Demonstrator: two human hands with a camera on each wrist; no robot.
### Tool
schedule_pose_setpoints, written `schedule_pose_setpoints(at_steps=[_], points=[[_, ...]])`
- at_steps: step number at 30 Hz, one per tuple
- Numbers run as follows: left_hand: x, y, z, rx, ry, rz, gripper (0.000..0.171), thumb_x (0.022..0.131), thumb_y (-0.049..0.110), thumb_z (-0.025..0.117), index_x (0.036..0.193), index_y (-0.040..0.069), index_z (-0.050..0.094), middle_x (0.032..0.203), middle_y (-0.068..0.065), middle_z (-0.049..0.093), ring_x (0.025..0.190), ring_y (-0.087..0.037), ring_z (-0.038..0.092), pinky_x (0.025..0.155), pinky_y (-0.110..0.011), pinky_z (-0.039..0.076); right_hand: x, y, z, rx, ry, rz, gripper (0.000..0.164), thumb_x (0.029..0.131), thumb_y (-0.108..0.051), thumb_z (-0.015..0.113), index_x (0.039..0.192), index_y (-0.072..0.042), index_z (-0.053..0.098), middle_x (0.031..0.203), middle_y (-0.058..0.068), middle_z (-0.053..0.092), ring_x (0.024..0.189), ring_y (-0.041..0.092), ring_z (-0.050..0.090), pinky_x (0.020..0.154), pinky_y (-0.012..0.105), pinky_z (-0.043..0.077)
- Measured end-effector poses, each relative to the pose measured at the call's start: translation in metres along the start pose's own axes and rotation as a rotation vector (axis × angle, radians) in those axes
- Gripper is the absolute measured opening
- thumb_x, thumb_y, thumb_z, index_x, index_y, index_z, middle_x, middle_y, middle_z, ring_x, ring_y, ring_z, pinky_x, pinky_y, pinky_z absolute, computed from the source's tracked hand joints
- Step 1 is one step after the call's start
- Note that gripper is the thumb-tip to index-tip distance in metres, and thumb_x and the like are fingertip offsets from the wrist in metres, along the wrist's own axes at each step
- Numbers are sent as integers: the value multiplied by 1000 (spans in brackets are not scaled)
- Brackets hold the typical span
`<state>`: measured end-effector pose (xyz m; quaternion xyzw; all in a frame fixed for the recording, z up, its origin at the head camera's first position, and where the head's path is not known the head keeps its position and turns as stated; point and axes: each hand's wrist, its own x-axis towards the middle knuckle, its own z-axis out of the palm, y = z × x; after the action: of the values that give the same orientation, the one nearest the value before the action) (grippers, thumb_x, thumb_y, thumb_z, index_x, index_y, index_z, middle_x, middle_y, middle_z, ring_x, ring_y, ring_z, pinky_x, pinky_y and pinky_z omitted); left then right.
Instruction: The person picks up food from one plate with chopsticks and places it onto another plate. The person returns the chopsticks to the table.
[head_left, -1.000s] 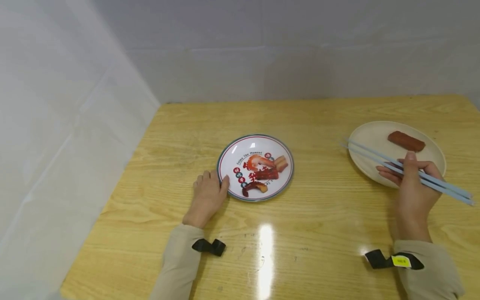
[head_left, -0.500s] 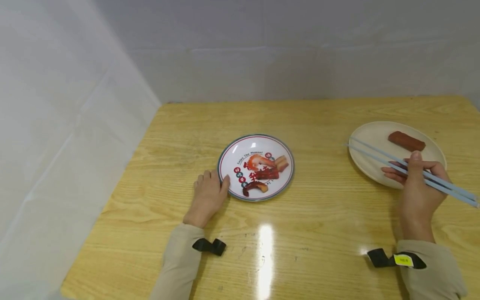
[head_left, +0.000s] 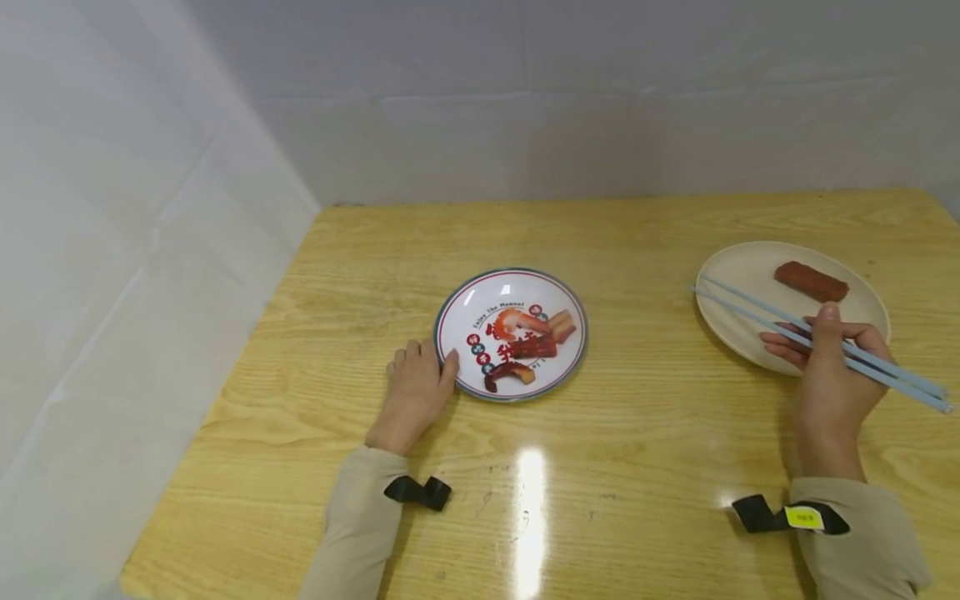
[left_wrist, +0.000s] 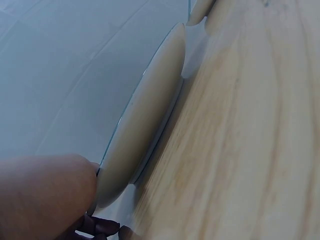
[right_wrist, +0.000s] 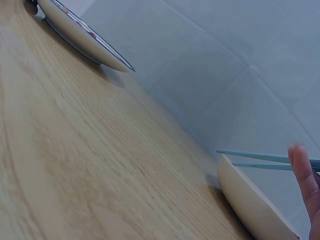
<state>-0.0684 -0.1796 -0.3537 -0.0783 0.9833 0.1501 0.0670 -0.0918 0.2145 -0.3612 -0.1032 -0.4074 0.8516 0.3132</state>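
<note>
My left hand [head_left: 416, 387] holds the near-left rim of a white plate [head_left: 463, 312], thumb on the edge. On this printed plate lie a shrimp [head_left: 517, 320], a dark red strip [head_left: 534, 347], a streaky bacon-like piece [head_left: 561, 327] and a dark curved tentacle-like piece [head_left: 508, 377]. My right hand [head_left: 832, 392] grips a pair of pale blue chopsticks [head_left: 903, 387] over a cream plate [head_left: 738, 271]. Their tips stand slightly apart at that plate's left rim, with nothing between them. A brown block of food [head_left: 812, 282] rests on the cream plate, beyond my fingers.
Both plates stand on a wooden table [head_left: 637, 467], with a stretch of wood between them. White sheeting [head_left: 480, 142] hangs behind the table and along its left side. Black straps [head_left: 757, 515] are around both sleeves.
My right hand and the chopsticks have shifted very slightly to the right over the cream plate. The left hand, both plates and the food stay where they were.
</note>
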Motion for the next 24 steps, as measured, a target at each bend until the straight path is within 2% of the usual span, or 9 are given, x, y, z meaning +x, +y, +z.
schedule_pose_setpoints(at_steps=[13, 19, 24], points=[[1, 0, 0, -1, -5, 2, 52, 103, 38, 33, 121, -7, 49, 110, -21, 47, 100, -34, 43, 89, -45, 34, 6, -3, -3, -6, 47, -40, 24, 88, -6, 68, 79, 10, 53, 74, 24, 62, 57, 30, 68, 51, 33, 51], [1, 0, 1, 0, -12, -5, 52, 103, 38, 33, 123, -7, 49, 111, -21, 47, 101, -34, 43, 89, -45, 34, 16, -12, -15, -11, 175, -18, 25, 86, -10, 71, 84, 8, 54, 78, 22, 62, 60, 30, 68, 51, 32, 52], [1, -1, 1, 1, -11, -5, 52, 103, 38, 34, 123, -8, 49, 110, -21, 47, 101, -34, 43, 90, -46, 34, 23, -19, -25, -91, 254, -38, 23, 87, -14, 69, 91, 4, 56, 77, 19, 66, 60, 25, 69, 51, 28, 52]])
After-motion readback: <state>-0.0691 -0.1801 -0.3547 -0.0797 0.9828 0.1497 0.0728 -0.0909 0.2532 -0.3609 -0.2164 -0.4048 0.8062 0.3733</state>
